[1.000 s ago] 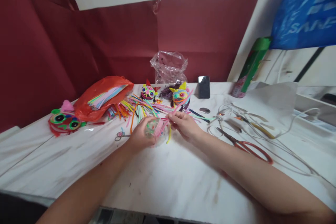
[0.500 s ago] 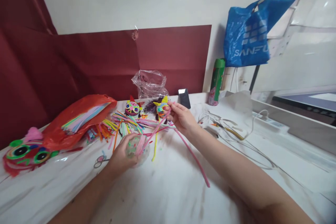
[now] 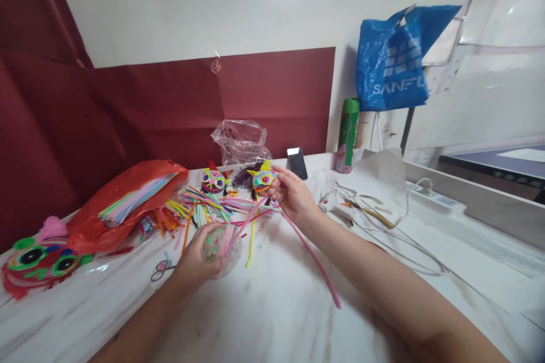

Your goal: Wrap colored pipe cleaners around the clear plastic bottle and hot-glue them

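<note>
- The left hand (image 3: 196, 258) curls around a clear round object (image 3: 234, 255), gripping it from the left above the near part of the white table (image 3: 264, 323).
- A pink band (image 3: 226, 240) lies over the object's upper side, and coloured specks show through its wall.
- The right hand (image 3: 293, 195), farther off and to the right, has thumb and fingers closed, pinching pink fuzzy stems (image 3: 314, 257); the exact spot is partly hidden.
- One pink length slants from the object up to those fingers; another trails toward the near right.
- A yellow stem (image 3: 251, 247) lies between the hands.
- Small scissors (image 3: 160, 269) lie just left of the left hand.
- Beyond are a heap of coloured stems (image 3: 204, 207) and two small decorated heads (image 3: 214, 180), one partly behind the right fingers.
- A dark phone (image 3: 297, 163) leans at the far side.
</note>
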`<action>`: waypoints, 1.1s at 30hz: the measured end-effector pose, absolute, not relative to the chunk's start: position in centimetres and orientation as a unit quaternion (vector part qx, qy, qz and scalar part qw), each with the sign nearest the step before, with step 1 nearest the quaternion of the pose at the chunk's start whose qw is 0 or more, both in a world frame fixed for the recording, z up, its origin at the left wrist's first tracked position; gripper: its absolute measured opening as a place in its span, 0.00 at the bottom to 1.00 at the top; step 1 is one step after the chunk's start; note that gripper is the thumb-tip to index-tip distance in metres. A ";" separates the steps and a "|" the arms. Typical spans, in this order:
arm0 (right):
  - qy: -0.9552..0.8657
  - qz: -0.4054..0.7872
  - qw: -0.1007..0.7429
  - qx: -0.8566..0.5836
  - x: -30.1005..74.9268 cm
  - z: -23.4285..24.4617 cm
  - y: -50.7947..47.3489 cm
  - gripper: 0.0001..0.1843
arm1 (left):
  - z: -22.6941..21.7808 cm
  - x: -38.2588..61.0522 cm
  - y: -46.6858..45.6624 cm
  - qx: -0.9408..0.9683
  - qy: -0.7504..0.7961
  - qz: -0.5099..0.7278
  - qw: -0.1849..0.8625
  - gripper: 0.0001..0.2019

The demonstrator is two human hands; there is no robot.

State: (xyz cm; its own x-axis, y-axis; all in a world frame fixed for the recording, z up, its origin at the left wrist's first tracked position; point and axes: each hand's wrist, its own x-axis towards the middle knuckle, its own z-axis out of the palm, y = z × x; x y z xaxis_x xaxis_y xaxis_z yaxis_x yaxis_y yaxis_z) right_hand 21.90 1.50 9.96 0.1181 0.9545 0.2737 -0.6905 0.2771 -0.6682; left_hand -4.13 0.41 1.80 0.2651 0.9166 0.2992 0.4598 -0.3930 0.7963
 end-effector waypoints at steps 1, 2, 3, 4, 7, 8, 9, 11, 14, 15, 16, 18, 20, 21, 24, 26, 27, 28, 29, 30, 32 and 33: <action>-0.345 0.562 0.726 -0.197 21.9 9.9 1.5 0.04 | 1.8 -4.1 0.4 0.739 0.465 0.389 0.293 0.34; -0.352 0.556 0.726 -0.200 22.0 9.9 1.5 0.04 | 1.8 -4.1 0.4 0.740 0.465 0.389 0.292 0.33; -0.363 0.552 0.724 -0.199 22.0 9.8 1.6 0.04 | 1.9 -4.1 0.4 0.740 0.464 0.390 0.291 0.33; -0.376 0.550 0.720 -0.195 22.1 9.8 1.6 0.04 | 1.9 -4.1 0.4 0.740 0.464 0.392 0.291 0.33; -0.400 0.551 0.712 -0.173 22.2 9.7 1.6 0.09 | 1.8 -4.1 0.4 0.739 0.464 0.391 0.293 0.33; -0.403 0.550 0.711 -0.168 22.2 9.7 1.6 0.11 | 1.8 -4.1 0.3 0.739 0.465 0.389 0.293 0.32; -0.406 0.549 0.712 -0.165 22.2 9.7 1.6 0.12 | 1.8 -4.1 0.3 0.740 0.466 0.388 0.291 0.32; -0.413 0.541 0.714 -0.167 22.2 9.7 1.7 0.11 | 1.9 -4.2 0.3 0.743 0.466 0.385 0.286 0.32; -0.424 0.531 0.712 -0.177 22.1 9.6 1.7 0.06 | 1.9 -4.2 0.3 0.748 0.462 0.383 0.284 0.32; -0.423 0.532 0.712 -0.178 22.0 9.6 1.7 0.06 | 2.0 -4.2 0.3 0.748 0.460 0.384 0.286 0.32; -0.420 0.534 0.712 -0.177 22.0 9.6 1.7 0.06 | 2.0 -4.2 0.3 0.747 0.458 0.386 0.288 0.32; -0.410 0.541 0.714 -0.172 22.0 9.6 1.7 0.05 | 2.1 -4.1 0.2 0.746 0.457 0.390 0.289 0.32; -0.401 0.547 0.714 -0.173 22.0 9.6 1.6 0.06 | 2.0 -4.1 0.2 0.746 0.458 0.390 0.286 0.31; -0.395 0.548 0.715 -0.179 22.0 9.6 1.6 0.07 | 2.0 -4.1 0.2 0.746 0.459 0.390 0.284 0.31; -0.381 0.540 0.720 -0.210 22.0 9.6 1.6 0.10 | 1.8 -4.2 0.4 0.749 0.461 0.387 0.279 0.32; -0.380 0.529 0.722 -0.235 21.9 9.6 1.7 0.12 | 1.7 -4.4 0.5 0.753 0.456 0.383 0.279 0.33; -0.382 0.522 0.722 -0.244 21.9 9.5 1.8 0.13 | 1.7 -4.4 0.5 0.756 0.453 0.381 0.280 0.33; -0.382 0.517 0.723 -0.252 21.8 9.5 1.8 0.13 | 1.7 -4.5 0.6 0.757 0.450 0.381 0.282 0.33; -0.382 0.513 0.725 -0.257 21.8 9.5 1.8 0.13 | 1.7 -4.5 0.6 0.757 0.449 0.381 0.284 0.33; -0.381 0.510 0.727 -0.259 21.8 9.5 1.9 0.13 | 1.7 -4.5 0.6 0.756 0.450 0.379 0.285 0.33; -0.384 0.513 0.724 -0.257 21.9 9.5 1.9 0.14 | 1.8 -4.4 0.5 0.756 0.456 0.375 0.284 0.33; -0.386 0.519 0.719 -0.253 21.9 9.5 1.9 0.15 | 1.8 -4.3 0.5 0.756 0.458 0.372 0.284 0.33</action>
